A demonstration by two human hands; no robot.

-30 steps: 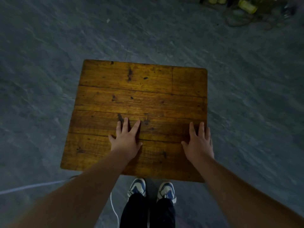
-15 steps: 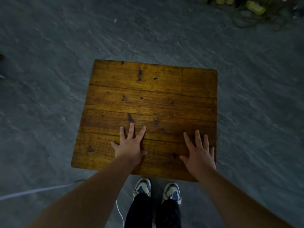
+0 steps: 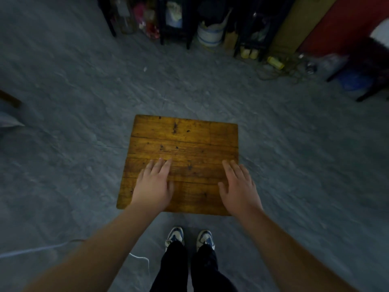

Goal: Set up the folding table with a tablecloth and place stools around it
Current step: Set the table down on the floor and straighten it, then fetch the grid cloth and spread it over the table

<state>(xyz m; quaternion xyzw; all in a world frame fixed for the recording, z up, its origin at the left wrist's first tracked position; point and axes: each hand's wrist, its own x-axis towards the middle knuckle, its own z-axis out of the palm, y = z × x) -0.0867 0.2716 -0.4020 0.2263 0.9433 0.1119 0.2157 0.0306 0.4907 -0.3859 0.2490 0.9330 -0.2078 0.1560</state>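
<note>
The floor point(image 3: 84, 102) is grey and rough. The light is dim. Far off, dark shelves point(image 3: 174, 24) stand full of stuff, with a white pot point(image 3: 209, 35) beside them. A red wall point(image 3: 345, 22) is at the right. A white cord point(image 3: 31, 249) lies on the floor.

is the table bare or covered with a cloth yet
Bare. The table shows plain wooden planks, with no cloth on it; the left hand and right hand are over it.
</note>
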